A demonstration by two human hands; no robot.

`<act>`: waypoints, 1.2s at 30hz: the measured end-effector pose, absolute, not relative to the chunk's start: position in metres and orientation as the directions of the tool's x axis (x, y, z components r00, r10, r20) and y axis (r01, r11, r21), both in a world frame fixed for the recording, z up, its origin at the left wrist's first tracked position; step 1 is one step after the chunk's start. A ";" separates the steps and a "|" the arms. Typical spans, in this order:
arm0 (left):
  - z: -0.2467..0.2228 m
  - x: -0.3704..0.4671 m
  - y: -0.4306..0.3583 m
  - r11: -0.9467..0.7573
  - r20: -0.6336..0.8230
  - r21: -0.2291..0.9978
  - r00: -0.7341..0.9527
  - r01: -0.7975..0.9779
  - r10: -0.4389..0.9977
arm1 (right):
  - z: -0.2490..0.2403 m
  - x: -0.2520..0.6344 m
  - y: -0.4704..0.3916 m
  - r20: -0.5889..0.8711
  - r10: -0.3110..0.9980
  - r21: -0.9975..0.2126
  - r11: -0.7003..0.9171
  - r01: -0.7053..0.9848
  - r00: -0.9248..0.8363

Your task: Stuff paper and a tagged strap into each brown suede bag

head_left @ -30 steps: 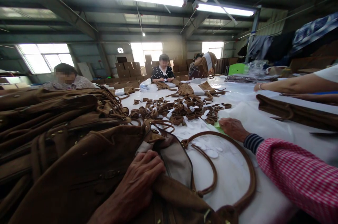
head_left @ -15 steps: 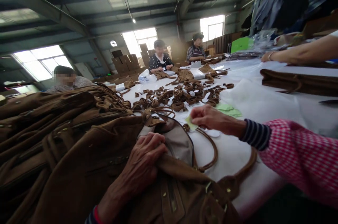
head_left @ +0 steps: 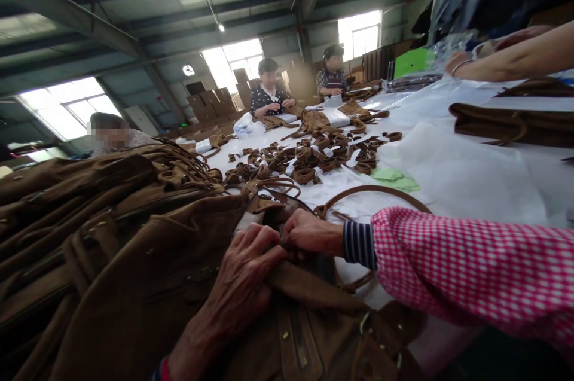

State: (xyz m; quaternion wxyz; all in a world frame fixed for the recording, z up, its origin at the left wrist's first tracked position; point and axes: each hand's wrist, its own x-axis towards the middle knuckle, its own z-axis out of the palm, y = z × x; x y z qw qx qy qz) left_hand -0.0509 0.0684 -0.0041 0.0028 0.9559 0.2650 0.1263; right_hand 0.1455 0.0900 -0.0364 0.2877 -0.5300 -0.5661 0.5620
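A brown bag lies in front of me, its top open and a greyish lining showing. My left hand is closed on the bag's edge at the opening, fingers curled over it. Right beside it, at the mouth of the bag, is my right hand, its fingers pressed together; what they hold, if anything, is hidden. A brown strap curves behind my right wrist. Light green slips lie on the table beyond.
More brown bags are heaped at the left. Rolled brown straps with white tags cover the middle of the white table. A folded brown piece lies right, near another person's arm. Several people sit beyond.
My right hand has moved left and down from above the table to the bag's opening. The green slip it held no longer shows. The other person's arm at the right has lifted slightly.
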 end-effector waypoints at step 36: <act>0.009 -0.053 0.041 -0.806 0.062 0.271 0.826 0.526 0.560 | -0.035 0.180 0.049 -0.019 0.791 -0.670 0.444 0.596 -0.611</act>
